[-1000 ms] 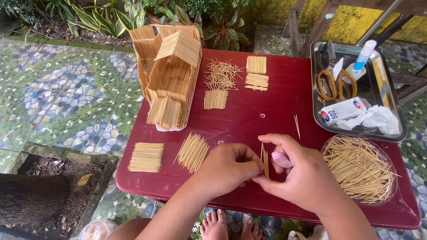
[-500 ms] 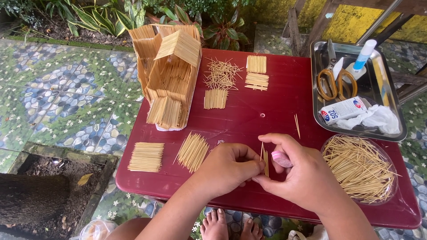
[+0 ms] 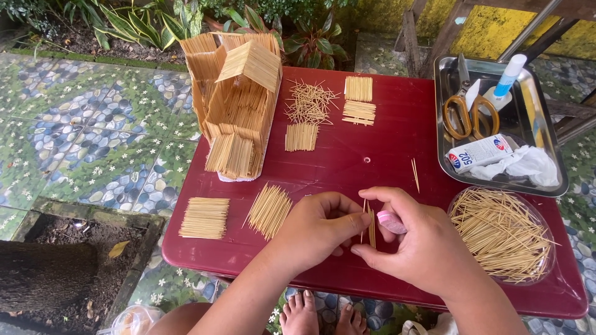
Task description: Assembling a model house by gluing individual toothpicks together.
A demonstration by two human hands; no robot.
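Over the front edge of a dark red table (image 3: pixel 385 155), my left hand (image 3: pixel 316 226) and my right hand (image 3: pixel 422 248) meet and pinch a small bundle of toothpicks (image 3: pixel 369 223) held upright between the fingertips. My right hand also grips a small pink-capped tube (image 3: pixel 391 221) against its palm. A clear bowl of loose toothpicks (image 3: pixel 503 232) sits just right of my right hand. A toothpick house model (image 3: pixel 236 99) stands at the back left.
Flat glued toothpick panels (image 3: pixel 205 217) lie at front left, with more panels (image 3: pixel 360 99) and a loose toothpick pile (image 3: pixel 308 99) at the back. A metal tray (image 3: pixel 540 167) at right holds scissors (image 3: pixel 470 111), a glue bottle (image 3: pixel 506 80) and a small box (image 3: pixel 478 153). My bare feet (image 3: pixel 323 313) show below.
Nothing large has moved. My fingers have shifted slightly on the toothpick bundle, which stays upright between both hands.
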